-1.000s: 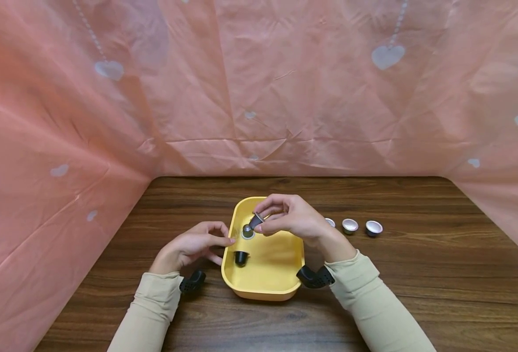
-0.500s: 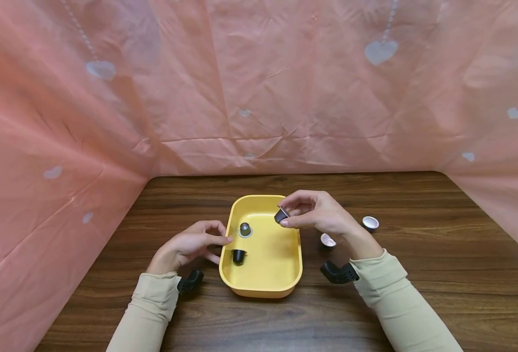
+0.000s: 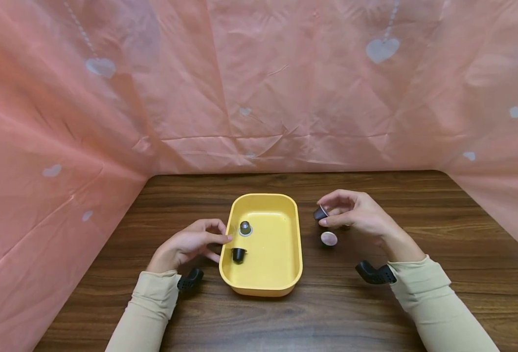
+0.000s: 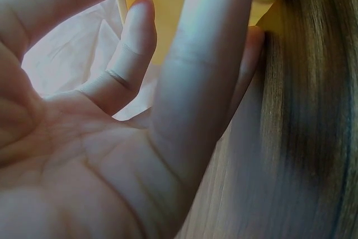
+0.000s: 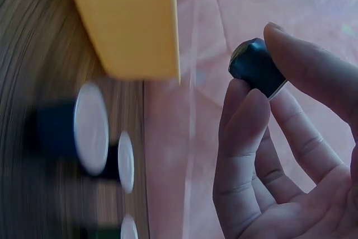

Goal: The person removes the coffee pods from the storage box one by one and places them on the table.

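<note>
Moving your right grip point(image 3: 362, 215), clamped on a capsule point(image 3: 319, 213), toward the tabletop's right edge point(image 3: 474, 215)
Your left grip point(image 3: 191, 244) still pinches the tray point(image 3: 268, 264).

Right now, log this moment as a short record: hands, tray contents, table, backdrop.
Left hand: holds the left rim of the yellow tray
Right hand: pinches a dark coffee capsule, right of the tray
In tray: lid-down capsule; black capsule on its side
On wooden table: three pale-lidded capsules in the right wrist view
Backdrop: pink cloth with pale hearts
</note>
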`<act>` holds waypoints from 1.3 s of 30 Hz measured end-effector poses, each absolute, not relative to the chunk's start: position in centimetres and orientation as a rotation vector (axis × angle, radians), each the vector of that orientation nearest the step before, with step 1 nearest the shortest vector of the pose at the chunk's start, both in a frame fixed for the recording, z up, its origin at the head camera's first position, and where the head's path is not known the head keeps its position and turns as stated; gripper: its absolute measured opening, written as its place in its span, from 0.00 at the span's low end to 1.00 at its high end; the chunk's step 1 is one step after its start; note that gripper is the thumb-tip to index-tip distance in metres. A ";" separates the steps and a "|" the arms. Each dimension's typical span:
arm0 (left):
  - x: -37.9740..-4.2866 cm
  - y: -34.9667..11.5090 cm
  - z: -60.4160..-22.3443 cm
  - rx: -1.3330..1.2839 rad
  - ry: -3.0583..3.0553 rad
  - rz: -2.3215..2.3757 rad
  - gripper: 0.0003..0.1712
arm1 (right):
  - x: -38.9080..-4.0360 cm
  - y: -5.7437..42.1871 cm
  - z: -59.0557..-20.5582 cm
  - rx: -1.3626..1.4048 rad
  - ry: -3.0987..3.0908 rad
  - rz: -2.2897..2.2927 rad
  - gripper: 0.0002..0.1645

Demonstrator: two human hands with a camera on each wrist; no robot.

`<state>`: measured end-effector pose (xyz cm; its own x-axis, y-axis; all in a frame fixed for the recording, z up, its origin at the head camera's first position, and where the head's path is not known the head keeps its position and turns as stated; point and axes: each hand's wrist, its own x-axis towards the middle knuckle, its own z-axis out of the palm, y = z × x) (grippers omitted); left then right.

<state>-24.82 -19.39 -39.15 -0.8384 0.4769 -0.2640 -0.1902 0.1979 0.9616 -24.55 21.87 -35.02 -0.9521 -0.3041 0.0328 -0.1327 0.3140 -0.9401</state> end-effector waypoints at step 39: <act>-24.9 -19.4 -39.2 0.252 1.961 1.694 0.08 | -23.8 25.9 -37.1 -0.563 3.003 -0.795 0.25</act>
